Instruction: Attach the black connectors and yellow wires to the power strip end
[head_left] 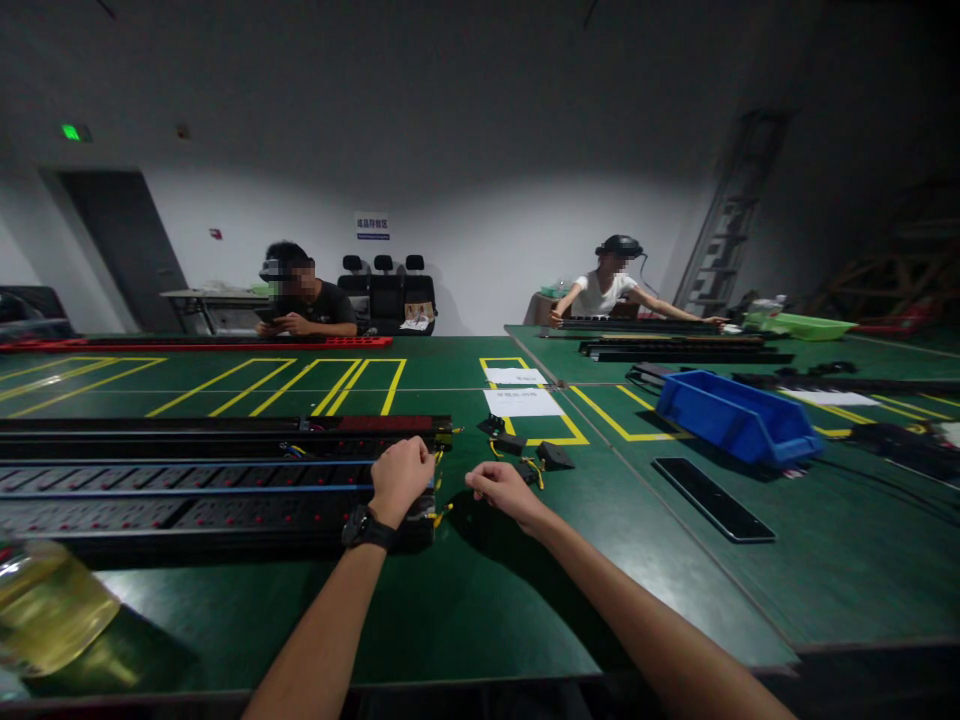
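Head view shows the left hand (401, 478) curled into a fist on the right end of the long black power strip (217, 490), which lies flat along the green table (480, 600), while the right hand (501, 490), fingers pinched shut, holds a thin yellow wire (534, 468) just right of that end. I judge the strip rigid and fairly heavy, best gripped by its housing near the end, and the wire light, limp and easily kinked. Beyond the strip's end lie small black parts (553, 456); well right sits a blue bin (735, 415).
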